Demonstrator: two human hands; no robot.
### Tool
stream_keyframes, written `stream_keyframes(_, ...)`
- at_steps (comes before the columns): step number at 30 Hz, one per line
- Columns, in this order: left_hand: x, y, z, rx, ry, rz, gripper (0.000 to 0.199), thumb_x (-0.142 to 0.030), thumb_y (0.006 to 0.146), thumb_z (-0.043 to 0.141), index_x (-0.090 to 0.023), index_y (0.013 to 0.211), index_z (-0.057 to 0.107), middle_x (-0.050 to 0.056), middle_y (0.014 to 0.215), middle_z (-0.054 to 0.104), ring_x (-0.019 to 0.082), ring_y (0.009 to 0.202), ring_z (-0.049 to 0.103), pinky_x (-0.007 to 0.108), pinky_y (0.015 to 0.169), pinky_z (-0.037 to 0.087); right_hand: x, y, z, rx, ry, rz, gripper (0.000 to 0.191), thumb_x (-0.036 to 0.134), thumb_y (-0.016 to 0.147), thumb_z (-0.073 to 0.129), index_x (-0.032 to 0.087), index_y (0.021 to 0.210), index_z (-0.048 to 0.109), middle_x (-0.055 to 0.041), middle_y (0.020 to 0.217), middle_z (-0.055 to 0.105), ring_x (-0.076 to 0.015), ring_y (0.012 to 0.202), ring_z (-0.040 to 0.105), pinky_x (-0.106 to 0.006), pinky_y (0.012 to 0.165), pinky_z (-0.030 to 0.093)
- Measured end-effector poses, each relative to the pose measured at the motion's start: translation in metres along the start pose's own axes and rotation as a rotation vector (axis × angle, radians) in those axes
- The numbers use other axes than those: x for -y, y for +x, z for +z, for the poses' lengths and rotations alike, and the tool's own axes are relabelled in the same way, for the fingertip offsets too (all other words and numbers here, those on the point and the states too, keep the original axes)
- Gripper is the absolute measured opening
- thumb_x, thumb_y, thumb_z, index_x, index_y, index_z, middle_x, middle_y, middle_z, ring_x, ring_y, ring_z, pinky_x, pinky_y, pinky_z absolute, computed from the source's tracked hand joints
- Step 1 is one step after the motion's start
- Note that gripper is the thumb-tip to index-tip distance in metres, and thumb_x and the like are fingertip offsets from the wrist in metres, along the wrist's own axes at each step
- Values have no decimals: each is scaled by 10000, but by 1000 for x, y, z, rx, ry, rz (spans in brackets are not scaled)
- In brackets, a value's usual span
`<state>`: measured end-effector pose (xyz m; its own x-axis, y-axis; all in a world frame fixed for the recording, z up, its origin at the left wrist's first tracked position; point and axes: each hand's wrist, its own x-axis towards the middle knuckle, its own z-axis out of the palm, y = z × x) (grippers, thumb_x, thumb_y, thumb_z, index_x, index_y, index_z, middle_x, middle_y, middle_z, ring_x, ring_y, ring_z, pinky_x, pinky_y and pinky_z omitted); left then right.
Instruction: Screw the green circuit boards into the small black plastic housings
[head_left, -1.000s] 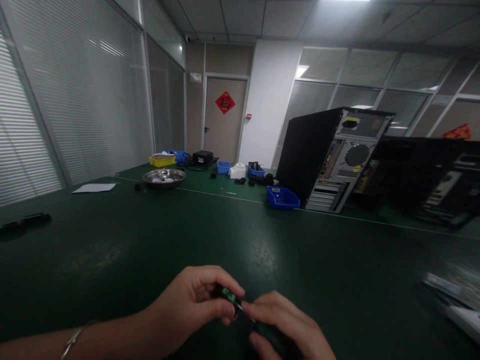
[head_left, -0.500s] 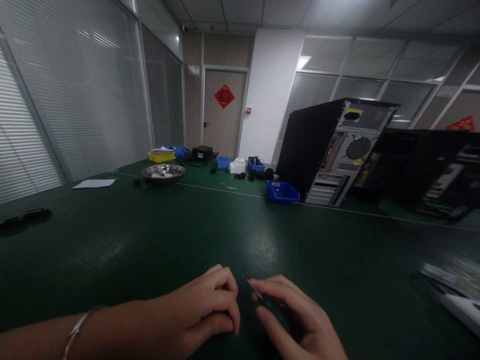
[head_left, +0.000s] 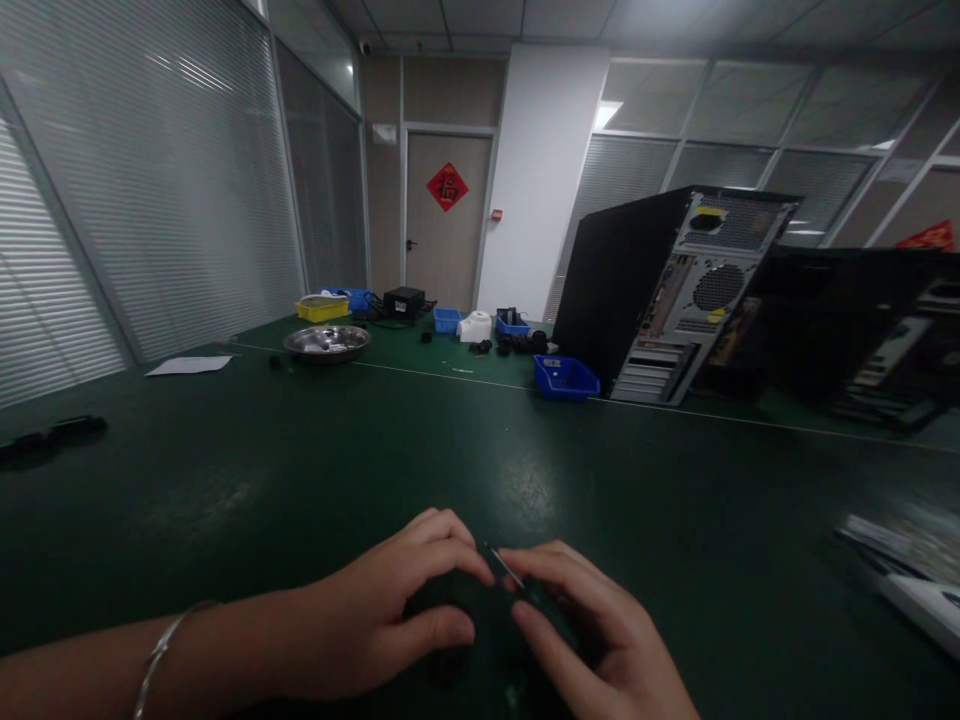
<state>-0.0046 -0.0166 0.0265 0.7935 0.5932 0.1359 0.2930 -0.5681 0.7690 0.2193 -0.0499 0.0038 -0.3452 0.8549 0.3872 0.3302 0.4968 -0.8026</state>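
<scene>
Over the green table [head_left: 360, 440], low in the head view, are both of my hands. My left hand [head_left: 420, 590], with a bracelet [head_left: 156, 655] on the wrist, has its thumb and index finger apart; nothing shows clearly between them. Its index fingertip is close to a thin metal rod [head_left: 505, 567]. My right hand [head_left: 592, 620] holds that rod, which looks like a screwdriver shaft, pointing up and left. The rest of the tool is dark and mostly hidden by the fingers.
A metal bowl [head_left: 328, 343] and white paper [head_left: 190, 366] lie at the back left. A blue tray [head_left: 566, 378] stands by a black computer tower [head_left: 626, 285]. At the right edge is a blurred white device [head_left: 919, 600]; dark objects [head_left: 56, 435] lie at the left.
My left hand has opened, its index finger now extended towards the rod and its thumb apart. My right hand holds the rod in much the same place.
</scene>
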Motion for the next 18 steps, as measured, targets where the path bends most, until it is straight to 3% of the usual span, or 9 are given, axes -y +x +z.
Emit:
stream_keyframes(4, 4, 1, -3, 75, 109, -14, 599, -421, 668, 804, -214, 1181, 571, 97, 1118, 554, 266, 1015, 488, 377, 906, 403, 5, 1, -6, 104, -80, 35, 180, 136, 874, 535, 211, 1000, 640, -53, 954, 655, -180, 885, 645, -270, 770, 516)
stream_keyframes(6, 5, 0, -3, 110, 163, -10, 672, -450, 602, 839, -207, 1173, 581, 104, 1106, 558, 277, 1001, 484, 386, 893, 398, 6, 2, -9, 141, -153, 51, 157, 130, 867, 539, 209, 967, 629, -44, 945, 637, -176, 872, 630, -271, 768, 501)
stream_keyframes(12, 5, 0, -4, 104, 190, -7, 522, -461, 708, 765, -220, 1143, 609, 93, 1071, 557, 259, 976, 497, 370, 867, 396, 10, 4, -14, 307, -335, 156, 232, 42, 750, 573, 234, 869, 628, -5, 868, 654, -165, 764, 635, -231, 646, 476)
stream_keyframes(18, 7, -1, -4, 89, 179, -15, 508, -456, 717, 758, -213, 1140, 617, 92, 1075, 548, 256, 983, 498, 361, 865, 408, 13, 1, -14, 367, -317, 163, 426, -88, 622, 518, 250, 846, 648, 38, 849, 698, -140, 761, 665, -192, 670, 474)
